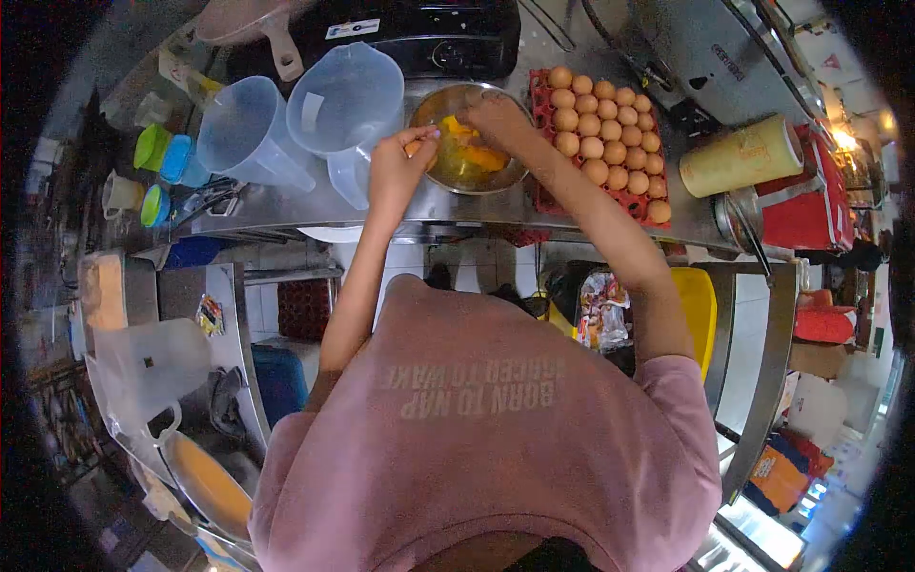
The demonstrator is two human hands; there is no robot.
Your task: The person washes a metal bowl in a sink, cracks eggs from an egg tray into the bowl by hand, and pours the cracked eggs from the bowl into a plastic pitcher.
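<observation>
A round metal bowl (522, 176) stands on the steel counter with raw egg yolks (467, 157) in it. At its left rim my left hand (400, 167) is closed, fingertips pinched around what looks like a brown eggshell (417, 148). My right hand (498, 122) reaches over the bowl's right side with its fingers curled. Those fingers are dark and partly blurred, so what they hold, if anything, is hidden. Right of the bowl, a red egg tray (543, 119) carries many brown eggs (610, 131).
Two clear plastic jugs, a large one (357, 91) and another (238, 124), stand left of the bowl. A black appliance (419, 43) sits behind. Green and blue cups (152, 148) are far left. A yellow cylinder (743, 157) lies right of the eggs.
</observation>
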